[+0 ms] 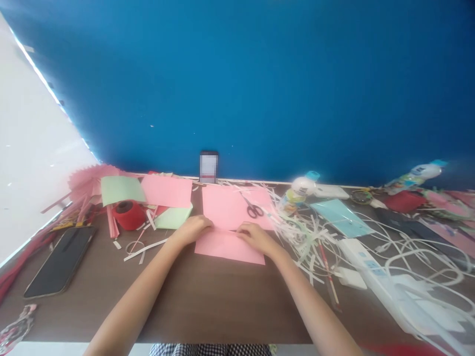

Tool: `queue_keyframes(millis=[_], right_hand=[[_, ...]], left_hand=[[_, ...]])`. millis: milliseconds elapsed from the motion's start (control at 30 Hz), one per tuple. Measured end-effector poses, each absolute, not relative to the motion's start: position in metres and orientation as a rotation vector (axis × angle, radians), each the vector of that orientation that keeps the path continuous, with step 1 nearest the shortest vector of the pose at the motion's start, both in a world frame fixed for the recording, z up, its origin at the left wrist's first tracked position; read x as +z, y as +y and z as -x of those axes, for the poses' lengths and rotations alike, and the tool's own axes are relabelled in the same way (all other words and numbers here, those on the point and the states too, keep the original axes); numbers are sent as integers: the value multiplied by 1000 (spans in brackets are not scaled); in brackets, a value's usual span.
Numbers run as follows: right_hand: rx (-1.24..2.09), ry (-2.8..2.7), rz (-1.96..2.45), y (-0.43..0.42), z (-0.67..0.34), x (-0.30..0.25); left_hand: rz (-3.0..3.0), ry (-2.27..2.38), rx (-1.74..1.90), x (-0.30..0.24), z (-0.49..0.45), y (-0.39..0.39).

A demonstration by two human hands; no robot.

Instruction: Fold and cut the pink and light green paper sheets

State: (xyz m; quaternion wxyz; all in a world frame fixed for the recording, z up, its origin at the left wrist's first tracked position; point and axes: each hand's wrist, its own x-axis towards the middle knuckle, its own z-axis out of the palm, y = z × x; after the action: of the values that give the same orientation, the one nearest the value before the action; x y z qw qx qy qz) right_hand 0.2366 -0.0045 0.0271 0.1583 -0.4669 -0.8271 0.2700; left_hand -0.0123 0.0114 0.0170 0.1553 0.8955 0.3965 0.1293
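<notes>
1. Work position: the near pink sheet (230, 249) lies on the brown desk (222, 301), centred in front of the person, below the far pink sheet (222, 205).
2. Left hand (195, 230): fingers bent, touching the near pink sheet at the left end of its far edge. Whether the fingertips are clamped on the paper or only pressed against it cannot be told.
3. Right hand (255, 237): fingers bent, touching the same sheet toward the right end of its far edge. Pinch or press cannot be told here either.
4. Hand spacing: the two hands are apart, with the sheet's far edge running between them.
5. Scissors (251, 205): lying on the right part of the far pink sheet, handles toward the person.
6. Left side: a red spool (129, 216) stands near a green sheet (122, 190) and a third pink sheet (168, 192). A dark phone (61, 262) lies flat nearer the desk's left edge.
7. Right side: a heap of paper strips (309, 242) lies beside the far pink sheet. A bottle (297, 193) stands tilted behind the heap. A white power strip (365, 267) lies farther right, among loose white cables (441, 282).
8. Rear: a small phone (209, 167) leans upright against the blue wall (260, 89).
</notes>
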Motion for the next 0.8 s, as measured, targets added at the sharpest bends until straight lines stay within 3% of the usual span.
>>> queue_keyframes(millis=[333, 600, 800], right_hand=[[492, -2455, 1269, -11, -247, 10], [-49, -2664, 1069, -23, -251, -3], [-240, -2793, 1082, -35, -248, 8]], left_hand=[[-2703, 1099, 253, 15, 15, 10], [-2901, 1172, 219, 8, 12, 7], [-2814, 1146, 229, 14, 11, 2]])
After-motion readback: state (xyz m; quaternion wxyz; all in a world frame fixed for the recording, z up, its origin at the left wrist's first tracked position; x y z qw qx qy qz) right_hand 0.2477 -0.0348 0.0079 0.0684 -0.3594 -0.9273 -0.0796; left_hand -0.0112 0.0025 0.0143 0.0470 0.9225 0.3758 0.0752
